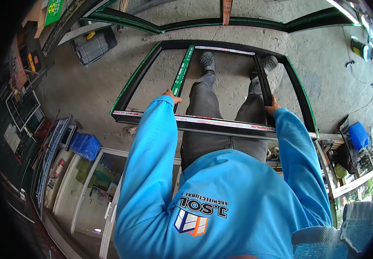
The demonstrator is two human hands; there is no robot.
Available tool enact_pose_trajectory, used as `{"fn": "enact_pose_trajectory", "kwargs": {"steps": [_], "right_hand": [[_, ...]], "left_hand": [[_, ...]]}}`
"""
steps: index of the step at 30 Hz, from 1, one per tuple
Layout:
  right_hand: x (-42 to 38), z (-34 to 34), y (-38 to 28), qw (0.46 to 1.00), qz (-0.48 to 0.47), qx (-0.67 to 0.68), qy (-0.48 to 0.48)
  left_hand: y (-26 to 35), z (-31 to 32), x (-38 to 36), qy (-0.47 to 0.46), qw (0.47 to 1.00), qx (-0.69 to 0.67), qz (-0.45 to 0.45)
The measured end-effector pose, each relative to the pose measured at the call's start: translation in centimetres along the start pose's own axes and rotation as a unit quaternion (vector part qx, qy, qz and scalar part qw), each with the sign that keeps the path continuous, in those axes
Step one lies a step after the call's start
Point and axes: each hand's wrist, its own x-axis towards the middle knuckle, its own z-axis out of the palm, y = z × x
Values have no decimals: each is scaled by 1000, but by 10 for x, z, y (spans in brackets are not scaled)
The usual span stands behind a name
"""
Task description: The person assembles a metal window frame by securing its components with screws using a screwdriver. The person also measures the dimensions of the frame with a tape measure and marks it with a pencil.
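A black aluminum window frame with two inner uprights spans the space in front of my thighs. Printed protective tape runs along its near rail, and green tape covers the left upright. My left hand is closed around that left upright near its lower end. On the other side, my right hand grips the dark right upright; its fingertips are partly hidden behind the bar. My legs and shoes show through the middle opening.
Another large dark frame with green edges lies beyond on the concrete floor. A black tool case sits at upper left. Blue wrapped bundles and leaning frames stand left; a blue container is at right. A cable crosses the floor.
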Motion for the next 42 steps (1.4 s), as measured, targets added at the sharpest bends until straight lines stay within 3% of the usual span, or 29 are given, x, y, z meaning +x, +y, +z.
{"fn": "enact_pose_trajectory", "kwargs": {"steps": [3,5,6,7,8,9,11,12,14,15,17,21,27,29,30,31,33,34,36,37,39,42], "right_hand": [[-9,25,-31,996,64,-54,20],[-27,39,-69,981,5,-190,-36],[-38,42,-94,991,-29,-105,-74],[-45,41,-111,993,-58,-18,-106],[-37,49,-117,976,-131,-1,-175],[-24,64,-117,949,-201,19,-243],[5,108,-105,868,-450,-89,-190],[-11,109,-117,869,-450,-84,-190],[-61,102,-149,950,-195,59,-237],[-61,106,-153,949,-194,63,-240],[-56,108,-156,938,-228,0,-261],[-66,96,-180,953,-208,-48,-216],[-76,71,-161,941,-196,25,-276],[-92,42,-143,932,-265,-2,-249],[-103,28,-127,883,-422,-88,-184],[-123,12,-119,884,-423,-90,-176],[-166,-15,-106,937,-292,-179,-70],[-167,-21,-95,936,-295,-181,-57],[-170,-26,-72,923,-342,-122,127],[-182,-37,-73,921,-343,-124,135],[-202,-73,-82,826,-423,-73,365],[-231,-114,-88,779,-455,87,422]], "left_hand": [[-31,0,-1,18,998,41,-50],[-57,-8,-26,146,969,192,-56],[-66,-16,-41,147,968,196,-62],[-68,-21,-58,252,946,201,20],[-63,-23,-73,350,909,201,106],[-54,-22,-85,345,909,205,111],[-27,-12,-109,192,952,37,237],[-11,-5,-129,140,955,13,262],[19,16,-172,65,951,9,303],[30,28,-186,41,946,30,321],[41,53,-197,104,910,130,381],[68,60,-222,137,904,156,374],[87,84,-218,152,877,183,416],[93,82,-216,181,863,180,437],[95,78,-221,173,867,171,435],[98,74,-226,166,871,161,433],[100,69,-230,176,866,174,434],[104,62,-232,183,864,186,432],[108,43,-238,226,850,176,443],[111,31,-241,258,840,165,449],[124,-7,-248,319,824,144,445],[155,-85,-268,323,850,126,398]]}}
